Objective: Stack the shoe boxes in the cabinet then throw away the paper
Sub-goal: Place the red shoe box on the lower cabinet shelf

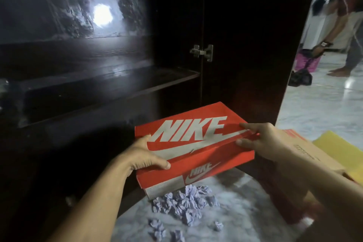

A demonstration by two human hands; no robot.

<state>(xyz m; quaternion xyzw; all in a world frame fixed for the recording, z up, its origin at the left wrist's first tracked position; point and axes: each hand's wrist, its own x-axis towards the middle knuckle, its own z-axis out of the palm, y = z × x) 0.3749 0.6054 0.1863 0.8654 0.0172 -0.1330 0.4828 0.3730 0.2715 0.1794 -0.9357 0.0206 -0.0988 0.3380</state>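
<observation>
I hold a red shoe box (193, 143) with a large white logo on its lid, level and above the floor, in front of the dark cabinet (78, 84). My left hand (146, 156) grips its near left corner. My right hand (261, 139) grips its right edge. Several crumpled pale purple paper balls (186, 206) lie on the marble floor right below the box. A dark shelf (110, 82) inside the cabinet is bare.
The cabinet door (255, 45) stands open at centre right, hinge showing. A brown and red box (306, 155) and a yellow box (341, 147) lie on the floor at right. Another person (343, 25) bends over bags at the far right.
</observation>
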